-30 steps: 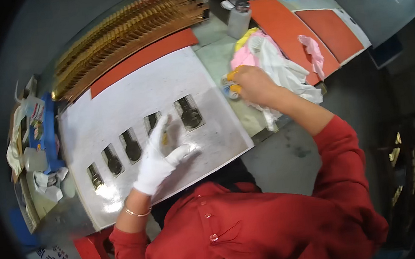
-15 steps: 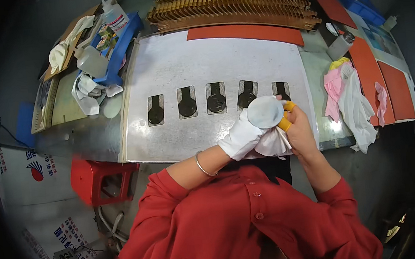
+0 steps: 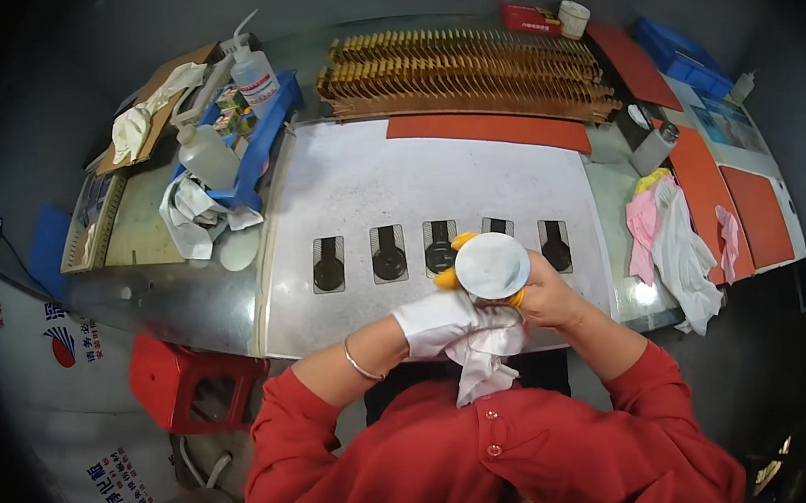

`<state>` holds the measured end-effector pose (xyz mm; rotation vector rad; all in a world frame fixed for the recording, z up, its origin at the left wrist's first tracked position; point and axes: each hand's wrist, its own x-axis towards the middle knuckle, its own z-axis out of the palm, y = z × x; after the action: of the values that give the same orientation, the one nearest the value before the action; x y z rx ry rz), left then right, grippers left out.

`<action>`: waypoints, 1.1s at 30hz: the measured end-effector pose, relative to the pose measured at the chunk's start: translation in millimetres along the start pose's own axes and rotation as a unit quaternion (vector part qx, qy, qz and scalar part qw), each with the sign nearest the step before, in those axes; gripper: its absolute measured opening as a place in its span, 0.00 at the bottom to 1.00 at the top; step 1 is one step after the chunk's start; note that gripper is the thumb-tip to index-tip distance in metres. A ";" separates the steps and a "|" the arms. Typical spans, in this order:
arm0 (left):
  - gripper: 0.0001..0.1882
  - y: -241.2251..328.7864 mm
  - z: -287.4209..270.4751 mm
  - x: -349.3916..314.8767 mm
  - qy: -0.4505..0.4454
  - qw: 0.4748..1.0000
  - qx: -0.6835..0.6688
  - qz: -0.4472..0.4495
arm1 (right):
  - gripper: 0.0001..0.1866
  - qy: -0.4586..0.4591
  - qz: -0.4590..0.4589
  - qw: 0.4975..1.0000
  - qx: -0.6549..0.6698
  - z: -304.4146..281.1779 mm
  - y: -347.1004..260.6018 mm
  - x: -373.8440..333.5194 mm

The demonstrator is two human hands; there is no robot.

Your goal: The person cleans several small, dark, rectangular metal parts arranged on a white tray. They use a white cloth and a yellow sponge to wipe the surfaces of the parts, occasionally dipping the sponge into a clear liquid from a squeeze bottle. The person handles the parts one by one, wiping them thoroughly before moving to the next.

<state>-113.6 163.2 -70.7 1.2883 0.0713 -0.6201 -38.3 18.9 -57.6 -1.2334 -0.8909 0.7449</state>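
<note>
My right hand (image 3: 553,295), with yellow finger covers, is closed around a round whitish disc (image 3: 493,266). Covered fingertips show past the disc's left edge and at its lower right. Just below and left is my left hand (image 3: 434,324) in a white glove, its fingers hidden. A crumpled white cloth (image 3: 484,358) hangs beneath the disc, next to the glove; which hand grips it I cannot tell. Beyond the hands, several dark round pieces with straight stems, such as this dark piece (image 3: 389,255), lie in a row on a white sheet (image 3: 348,179). The disc partly covers one.
A slotted brown rack (image 3: 464,76) with yellow-edged pieces stands at the back. On the left are a blue tray (image 3: 267,148), a squeeze bottle (image 3: 255,77) and a white bottle (image 3: 208,157). Pink and white cloths (image 3: 679,244) hang over the right edge. A red stool (image 3: 178,385) stands lower left.
Both hands and the disc have shifted left. The right hand's yellow-covered fingers have gone from the disc's right side to behind it. The cloth hangs farther left, and the view has tilted.
</note>
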 end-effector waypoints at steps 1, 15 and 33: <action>0.17 1.1 -3.9 -13.0 0.013 1.000 -0.025 -0.006 | 0.21 0.005 0.002 0.998 0.066 1.1 -1.5 10.9; 0.27 -0.6 -116.5 -122.0 0.512 0.693 0.381 0.336 | 0.13 -0.334 0.178 0.864 -0.330 108.6 -6.2 193.6; 0.43 44.4 -281.7 -135.1 0.643 0.590 0.136 0.469 | 0.10 -0.028 -0.051 0.947 0.316 88.3 20.4 367.7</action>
<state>-125.1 478.5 -64.6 1.5857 0.4621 1.3717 57.3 382.2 -9.6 -0.5957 -0.6764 0.8952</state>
